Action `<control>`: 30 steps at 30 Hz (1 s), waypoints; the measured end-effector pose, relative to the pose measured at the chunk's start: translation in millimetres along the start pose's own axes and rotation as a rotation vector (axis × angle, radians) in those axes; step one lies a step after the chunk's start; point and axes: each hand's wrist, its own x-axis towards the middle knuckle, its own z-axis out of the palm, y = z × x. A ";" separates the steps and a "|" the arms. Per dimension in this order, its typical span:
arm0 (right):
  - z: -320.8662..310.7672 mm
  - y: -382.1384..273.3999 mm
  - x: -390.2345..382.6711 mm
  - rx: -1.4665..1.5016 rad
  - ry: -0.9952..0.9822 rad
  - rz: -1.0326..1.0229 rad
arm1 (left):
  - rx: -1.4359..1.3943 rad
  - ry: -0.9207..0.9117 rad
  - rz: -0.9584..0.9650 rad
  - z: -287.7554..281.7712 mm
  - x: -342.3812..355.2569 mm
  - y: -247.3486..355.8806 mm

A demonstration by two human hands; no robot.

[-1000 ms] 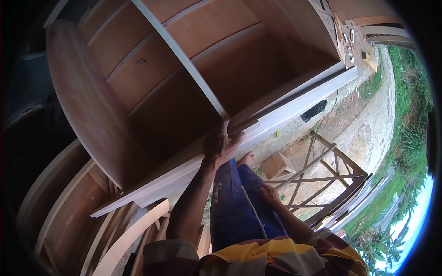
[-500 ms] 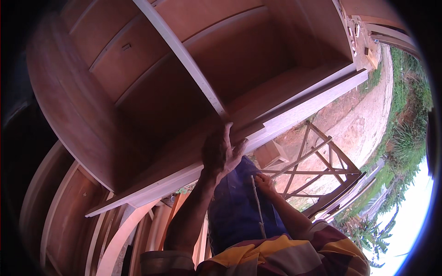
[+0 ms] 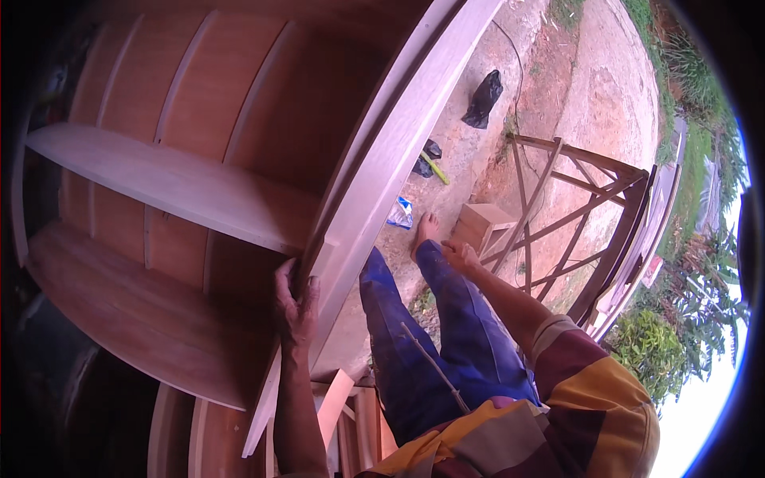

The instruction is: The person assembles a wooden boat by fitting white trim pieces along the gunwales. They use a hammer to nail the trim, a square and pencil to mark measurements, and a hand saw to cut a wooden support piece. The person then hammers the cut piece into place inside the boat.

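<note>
A large unfinished wooden cabinet [image 3: 103, 303], with ribbed back panels and a middle board [image 3: 159, 175], fills the left side. My left hand [image 3: 296, 307] grips its edge where that board meets the long pale front rail [image 3: 398, 151], thumb and fingers wrapped round. My right hand [image 3: 460, 256] is over my right leg, its fingers mostly curled; I cannot make out what, if anything, is in them. A pale cord [image 3: 430, 366] lies on my blue trousers [image 3: 470, 334], and my bare foot [image 3: 426, 227] is on the ground.
Beyond lie black plastic bags [image 3: 484, 99], a yellow-green strip [image 3: 437, 169], a blue-and-white packet [image 3: 400, 212], a cable, a small wooden box [image 3: 482, 223] and a cross-braced wooden stand [image 3: 558, 199]. Curved wooden pieces [image 3: 209, 438] stand at lower left; a path and greenery are right.
The view has turned, so the cabinet now appears rotated, its front rail much steeper. My left hand stays on the cabinet edge; my right hand has risen along my leg.
</note>
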 end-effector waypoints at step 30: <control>76.9 45.4 358.4 -0.006 0.661 0.017 | 0.141 0.384 -0.245 31.5 -20.6 23.6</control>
